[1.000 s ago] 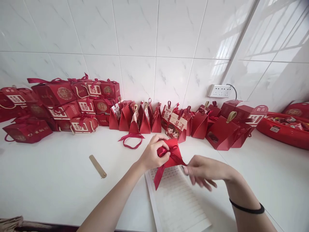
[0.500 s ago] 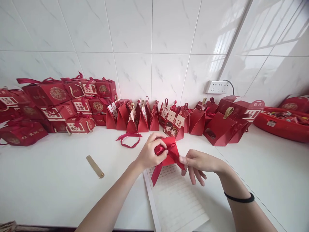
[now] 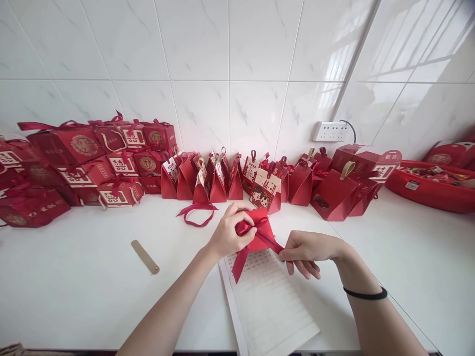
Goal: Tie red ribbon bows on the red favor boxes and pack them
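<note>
A small red gift box (image 3: 264,214) stands over the top end of an open lined notebook (image 3: 276,306). Dark red satin ribbon (image 3: 240,263) is tied around it in a bow. My left hand (image 3: 232,231) pinches the bow's loop against the left of the box. In the fingers of my right hand (image 3: 306,253) is the ribbon's other tail, pulled out straight to the right of the box. The underside of the box is hidden from me.
A loose ribbon (image 3: 200,223) and a tan strap (image 3: 145,257) lie to the left. Stacked red boxes (image 3: 118,165), triangular gift boxes (image 3: 219,185) and larger bags (image 3: 336,198) line the wall. A red tray (image 3: 426,190) of sweets is right, below a power strip (image 3: 331,131).
My right hand has moved slightly right, away from the box, drawing the ribbon tail taut. My left hand keeps its pinch on the bow. The view has shifted slightly.
</note>
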The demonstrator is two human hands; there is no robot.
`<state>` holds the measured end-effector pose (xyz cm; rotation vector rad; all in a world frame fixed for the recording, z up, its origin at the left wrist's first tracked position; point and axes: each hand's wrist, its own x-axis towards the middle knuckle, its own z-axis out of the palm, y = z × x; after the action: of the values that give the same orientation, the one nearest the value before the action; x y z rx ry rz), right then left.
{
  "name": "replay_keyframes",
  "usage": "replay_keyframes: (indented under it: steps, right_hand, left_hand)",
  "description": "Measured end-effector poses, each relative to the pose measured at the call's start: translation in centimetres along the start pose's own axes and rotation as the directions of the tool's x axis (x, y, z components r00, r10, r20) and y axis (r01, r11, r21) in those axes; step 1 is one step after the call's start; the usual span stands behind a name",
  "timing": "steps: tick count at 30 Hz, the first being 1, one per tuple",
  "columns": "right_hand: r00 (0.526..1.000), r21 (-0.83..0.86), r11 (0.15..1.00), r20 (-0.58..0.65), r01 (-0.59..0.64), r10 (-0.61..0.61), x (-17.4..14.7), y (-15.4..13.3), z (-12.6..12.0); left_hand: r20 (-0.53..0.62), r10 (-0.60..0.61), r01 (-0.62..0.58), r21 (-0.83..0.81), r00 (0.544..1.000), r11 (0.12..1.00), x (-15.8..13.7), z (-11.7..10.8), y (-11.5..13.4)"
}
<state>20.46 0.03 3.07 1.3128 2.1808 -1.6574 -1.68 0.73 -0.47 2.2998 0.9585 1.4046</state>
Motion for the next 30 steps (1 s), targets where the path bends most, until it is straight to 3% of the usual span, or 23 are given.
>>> replay_keyframes:
  steps: [7,8,10,11,13,15,17,20,25,30]
  right_hand:
    - [0.999,-0.06,0.998,0.017,-0.035,0.037,-0.6,1.1,-0.7]
    - [1.0,-0.066,0.998,-0.02,-0.014,0.013,-0.6,1.2,-0.8]
    - [0.97,-0.063,0.996,-0.229,0.067,-0.079,-0.4,1.2,-0.9]
    - [0.915,-0.062,0.989,-0.375,0.137,-0.151,-0.1,1.1,-0.8]
    - [0.709,-0.111,0.933,-0.621,0.343,-0.335,0.9,0.8,-0.4]
    - [0.503,-0.216,0.828,-0.707,0.517,-0.498,2.2,0.6,0.2]
    - [0.395,-0.287,0.766,-0.723,0.576,-0.568,3.4,0.4,1.0]
    - [0.369,-0.251,0.774,-0.766,0.582,-0.526,4.6,0.2,1.7]
    - [0.384,-0.114,0.768,-0.814,0.63,-0.436,5.0,0.1,1.9]
    - [0.37,-0.041,0.772,-0.86,0.635,-0.35,5.0,0.1,1.8]
  left_hand:
    - [0.003,-0.014,0.014,0.0,1.0,1.0,0.0,0.0,0.0]
    - [0.002,-0.013,0.013,0.003,1.0,1.0,0.1,0.0,0.0]
    - [0.0,-0.01,0.01,0.01,1.0,1.0,0.1,-0.1,0.0]
    - [0.0,-0.009,0.009,0.013,1.0,1.0,0.1,0.0,0.0]
    - [0.004,0.001,-0.001,0.012,1.0,1.0,0.0,0.0,0.0]
    - [-0.013,0.02,-0.02,0.0,1.0,1.0,-0.2,0.2,-0.1]
    - [-0.039,0.044,-0.044,-0.004,0.998,0.999,-0.4,0.4,-0.2]
    - [-0.095,0.053,-0.045,0.088,0.994,0.995,-0.7,0.9,-0.2]
    - [-0.179,0.005,0.052,0.309,0.984,0.95,-0.7,1.3,0.2]
    - [-0.198,-0.094,0.144,0.251,0.976,0.957,-0.3,1.4,0.3]
